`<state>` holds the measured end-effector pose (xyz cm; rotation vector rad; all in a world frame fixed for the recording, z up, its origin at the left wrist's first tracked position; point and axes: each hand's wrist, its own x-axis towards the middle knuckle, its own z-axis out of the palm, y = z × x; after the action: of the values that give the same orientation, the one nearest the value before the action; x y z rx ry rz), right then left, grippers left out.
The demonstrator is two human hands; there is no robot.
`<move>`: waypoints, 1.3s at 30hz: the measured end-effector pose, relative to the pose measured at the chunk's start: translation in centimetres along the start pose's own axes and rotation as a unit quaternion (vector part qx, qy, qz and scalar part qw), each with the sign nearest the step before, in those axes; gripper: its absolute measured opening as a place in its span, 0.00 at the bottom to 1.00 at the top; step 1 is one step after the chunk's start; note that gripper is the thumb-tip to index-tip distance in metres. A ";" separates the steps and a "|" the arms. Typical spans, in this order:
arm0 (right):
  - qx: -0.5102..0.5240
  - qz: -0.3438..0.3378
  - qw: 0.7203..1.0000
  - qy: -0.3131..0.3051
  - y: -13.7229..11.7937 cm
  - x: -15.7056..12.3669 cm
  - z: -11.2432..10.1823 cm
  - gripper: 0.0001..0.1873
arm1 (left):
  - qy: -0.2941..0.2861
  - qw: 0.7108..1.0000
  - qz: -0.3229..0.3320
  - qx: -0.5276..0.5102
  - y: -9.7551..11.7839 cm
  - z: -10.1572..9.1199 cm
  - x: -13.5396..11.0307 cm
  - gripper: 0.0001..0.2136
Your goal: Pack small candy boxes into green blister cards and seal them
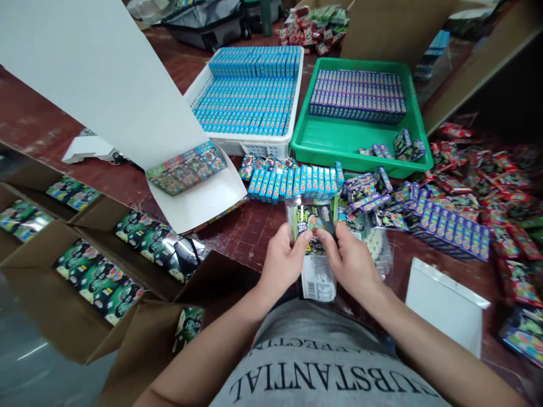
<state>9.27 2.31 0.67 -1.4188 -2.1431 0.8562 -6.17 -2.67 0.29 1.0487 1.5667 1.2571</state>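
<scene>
the left hand (282,260) and the right hand (355,263) both have a closed grip on one dark printed packet (314,215), fingers curled around its two sides and thumbs resting on its face. a pale label with a barcode (318,277) shows just below the grip, on the body side, in front of a grey shirt (322,339). just beyond the grip, a row of small blue boxes (292,183) stands on the reddish tabletop (248,237). farther off, ahead and to the left of the grip, is a white basket (241,142) filled with more blue boxes; ahead and to the right is a green tray (326,135) with purple boxes (356,99) ranked at its far end. near the grip on its right, clear plastic packets (384,251) lie beside the right hand, then a block of purple-and-blue boxes (452,229), and farther right a heap of red packets (500,181). left of the grip stands a white carton (199,206), and well to the left and lower, cardboard boxes (46,294) hold green printed packs (99,277)
</scene>
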 end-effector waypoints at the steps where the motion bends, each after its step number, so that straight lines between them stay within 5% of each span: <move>1: -0.040 0.011 0.999 0.025 0.1 -0.4 0.6 0.19 | 0.023 0.999 0.013 0.039 -0.2 0.6 -0.4 0.13; 4: -0.070 0.016 0.996 0.054 0.8 -1.3 1.7 0.20 | 0.052 0.991 0.029 0.118 -1.1 1.7 -1.4 0.13; 8: 0.063 0.015 0.996 0.054 2.3 -1.6 1.7 0.25 | 0.054 0.993 0.037 0.100 -2.1 2.2 -1.7 0.16; 11: 0.170 -0.008 0.985 0.042 3.2 -1.3 0.5 0.37 | -0.017 0.998 0.058 0.008 -2.2 1.9 -1.5 0.28; 14: 0.239 -0.035 0.970 -0.016 3.8 -0.9 -1.1 0.30 | -0.124 0.988 0.034 -0.084 -2.0 1.0 -1.1 0.37; 18: 0.342 -0.011 0.935 -0.094 4.2 -1.0 -2.8 0.20 | -0.146 0.982 -0.003 -0.117 -2.1 -0.4 0.1 0.17; 20: 0.342 -0.015 0.937 -0.072 4.3 -1.0 -3.2 0.15 | -0.123 0.986 0.000 -0.115 -1.9 -0.5 0.7 0.08; 24: 0.267 -0.091 0.959 0.011 4.2 -1.1 -3.8 0.12 | -0.069 0.992 0.008 -0.107 -0.6 0.0 1.1 0.10; 27: 0.255 -0.099 0.962 0.013 3.7 -1.0 -4.6 0.20 | -0.066 0.993 0.001 -0.098 1.0 0.1 1.0 0.13; 29: 0.239 -0.101 0.966 -0.003 3.3 -0.7 -5.4 0.14 | -0.094 0.994 -0.004 -0.057 2.0 0.1 1.0 0.07; 31: 0.231 -0.077 0.970 -0.025 2.8 -0.2 -6.0 0.08 | -0.111 0.993 -0.015 -0.020 2.9 0.1 1.3 0.06; 36: 0.292 0.060 0.953 -0.057 2.1 1.0 -6.5 0.11 | -0.111 0.992 -0.053 0.004 4.0 0.3 2.7 0.05; 39: 0.311 0.074 0.944 -0.080 2.4 1.1 -6.8 0.12 | -0.159 0.987 -0.032 0.010 3.8 -0.1 3.2 0.06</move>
<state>14.87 5.81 3.89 -1.2049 -1.6464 1.5795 -6.83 0.86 3.67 1.1406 1.3594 0.9771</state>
